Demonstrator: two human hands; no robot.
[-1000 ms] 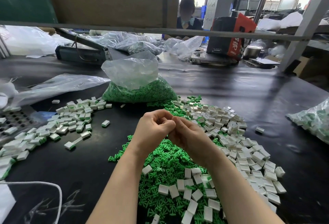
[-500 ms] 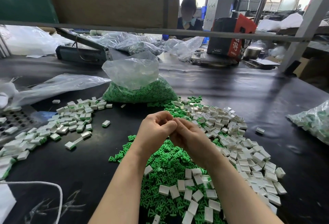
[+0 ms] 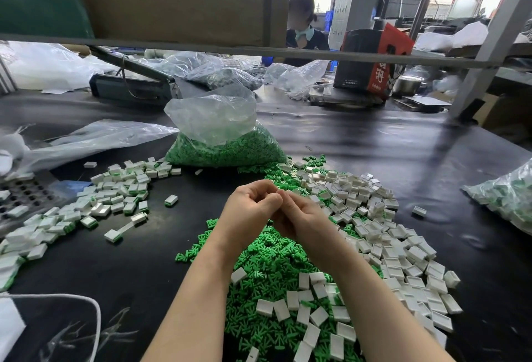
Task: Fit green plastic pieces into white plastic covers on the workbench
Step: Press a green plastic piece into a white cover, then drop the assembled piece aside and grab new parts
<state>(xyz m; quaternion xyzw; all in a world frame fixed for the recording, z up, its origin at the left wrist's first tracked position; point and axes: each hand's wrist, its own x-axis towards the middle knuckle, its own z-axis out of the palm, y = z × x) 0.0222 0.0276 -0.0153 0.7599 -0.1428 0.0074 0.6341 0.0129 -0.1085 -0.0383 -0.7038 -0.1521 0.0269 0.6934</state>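
Observation:
My left hand [image 3: 250,212] and my right hand [image 3: 302,217] meet knuckle to knuckle above the workbench [image 3: 403,160], fingers curled inward and fingertips pressed together. Whatever they pinch is hidden behind the fingers. Beneath my wrists lies a heap of loose green pieces [image 3: 264,263]. Empty white covers [image 3: 374,217] spread to the right and toward me. To the left lies a scatter of white covers with green fitted in them [image 3: 115,197].
A clear bag of green pieces [image 3: 224,148] stands behind my hands. Another bag of parts [image 3: 506,194] lies at the right edge, and plastic sheeting [image 3: 86,143] at the left. A perforated metal tray [image 3: 20,194] sits far left. A person works across the bench under a metal rail [image 3: 316,55].
My two hands have stayed pressed together and have drifted very slightly toward me; the piles have not moved.

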